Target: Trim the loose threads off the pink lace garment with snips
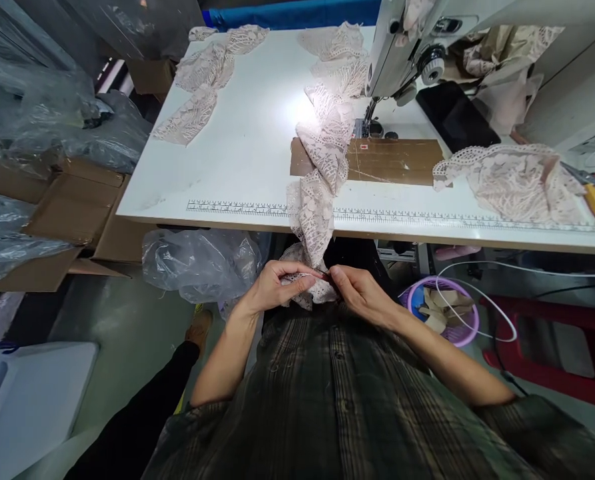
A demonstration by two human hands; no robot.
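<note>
Single head-worn view, facing forward and down, fairly near the fingers (300, 285), white table (247, 147) beyond

Light: bright glare on white sewing table (242, 147), left of the sewing machine (397, 57), washing out adjoining lace strip (330, 157). Dimness beneath the table. Highlights: clear plastic bags (202, 263). Wide-angle stretching toward edges.

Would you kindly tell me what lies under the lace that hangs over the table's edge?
The lace crosses the white table, a brown strip and the printed ruler, each showing on both sides. Whatever lies directly beneath is covered and cannot be seen.
</note>
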